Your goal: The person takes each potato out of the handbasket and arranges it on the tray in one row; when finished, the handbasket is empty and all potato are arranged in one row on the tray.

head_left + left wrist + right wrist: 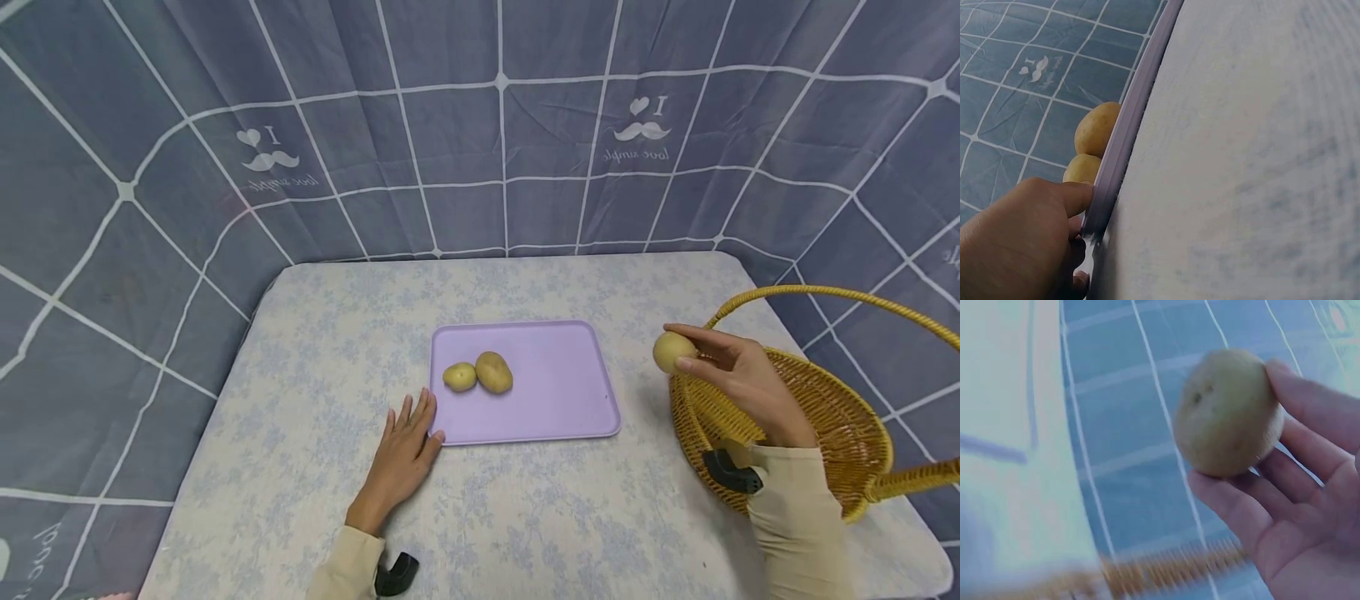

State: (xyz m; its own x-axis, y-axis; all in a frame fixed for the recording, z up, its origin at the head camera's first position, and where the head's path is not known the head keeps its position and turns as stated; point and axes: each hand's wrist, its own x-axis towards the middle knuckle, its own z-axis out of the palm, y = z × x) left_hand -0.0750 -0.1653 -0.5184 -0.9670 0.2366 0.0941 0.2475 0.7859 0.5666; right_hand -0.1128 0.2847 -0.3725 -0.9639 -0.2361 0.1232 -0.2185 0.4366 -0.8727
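My right hand [738, 375] pinches a pale potato [674, 352] between thumb and fingertips, above the left rim of a yellow wicker basket [862, 400]. The right wrist view shows this potato [1229, 412] up close, with small dark eyes on its skin. Two more potatoes, a smaller one [459, 377] and a larger one [494, 372], lie side by side on the left half of a purple tray [558, 383]. Against the tray's lower left corner rests my left hand [401, 458], fingers extended; its thumb touches the rim [1116, 150] in the left wrist view.
The basket's tall arched handle [840, 290] rises on the right. Inside the basket, a brownish rounded thing [738, 452] is partly hidden by my right wrist. A pale floral cloth covers the table [337, 333]. Blue-grey checked curtains [465, 133] hang behind and at both sides.
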